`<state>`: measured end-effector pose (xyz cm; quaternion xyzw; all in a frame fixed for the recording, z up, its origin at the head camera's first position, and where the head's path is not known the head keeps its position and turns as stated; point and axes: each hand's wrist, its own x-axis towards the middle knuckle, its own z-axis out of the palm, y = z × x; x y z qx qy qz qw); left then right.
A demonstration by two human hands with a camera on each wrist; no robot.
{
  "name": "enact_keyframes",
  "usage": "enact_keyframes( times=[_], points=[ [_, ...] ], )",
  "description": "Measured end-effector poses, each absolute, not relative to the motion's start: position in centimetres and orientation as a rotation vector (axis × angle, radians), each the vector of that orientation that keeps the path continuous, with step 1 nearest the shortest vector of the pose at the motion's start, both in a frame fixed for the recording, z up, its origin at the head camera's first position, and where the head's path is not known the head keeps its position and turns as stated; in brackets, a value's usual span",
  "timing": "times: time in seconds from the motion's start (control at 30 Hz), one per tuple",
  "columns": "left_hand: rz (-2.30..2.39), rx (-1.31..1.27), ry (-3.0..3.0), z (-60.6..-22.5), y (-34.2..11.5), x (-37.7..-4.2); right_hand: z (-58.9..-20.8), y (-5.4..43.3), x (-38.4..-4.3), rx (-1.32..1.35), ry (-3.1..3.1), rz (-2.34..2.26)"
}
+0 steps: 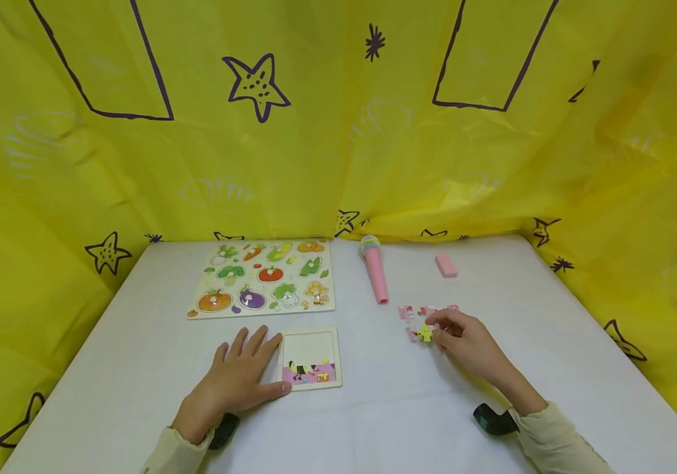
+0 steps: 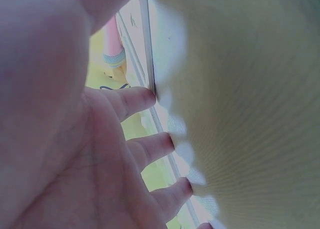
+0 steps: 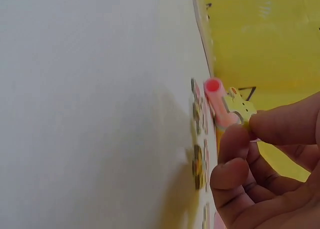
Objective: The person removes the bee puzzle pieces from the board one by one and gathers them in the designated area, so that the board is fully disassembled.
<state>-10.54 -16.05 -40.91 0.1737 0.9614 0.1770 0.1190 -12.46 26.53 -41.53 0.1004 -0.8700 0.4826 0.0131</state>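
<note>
My left hand [image 1: 235, 380] lies with fingers spread on the table, its thumb and index fingertip touching the left edge of a small framed jigsaw puzzle [image 1: 310, 342]. The lower strip of that puzzle holds pink pieces with a picture on them; its upper part is bare board. In the right wrist view, my right hand [image 3: 272, 164] pinches a yellow puzzle piece [image 3: 241, 107] between thumb and index finger, above the table. Beneath and beside that hand lie several loose pink puzzle pieces [image 1: 406, 313], some partly hidden by its fingers.
Behind the left hand lies a wooden vegetable puzzle board [image 1: 261, 276]. A pink toy microphone [image 1: 376, 273] lies right of it, and a pink block [image 1: 446, 266] sits farther right. Yellow patterned cloth [image 1: 338, 131] hangs around the back and sides of the white table [image 1: 385, 421].
</note>
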Motion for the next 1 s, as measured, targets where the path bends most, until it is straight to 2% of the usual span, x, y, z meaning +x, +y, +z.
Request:
enact_keyframes(
  times=[0.67,1.0],
  points=[
    [0.536,0.521,2.801,-40.8,-16.1,-10.5,-41.3,30.9,-12.0,0.050,-2.845,1.135],
    [0.524,0.526,2.802,-41.0,-16.1,-10.6,-42.0,31.3,-12.4,0.109,-2.864,1.072]
  ],
)
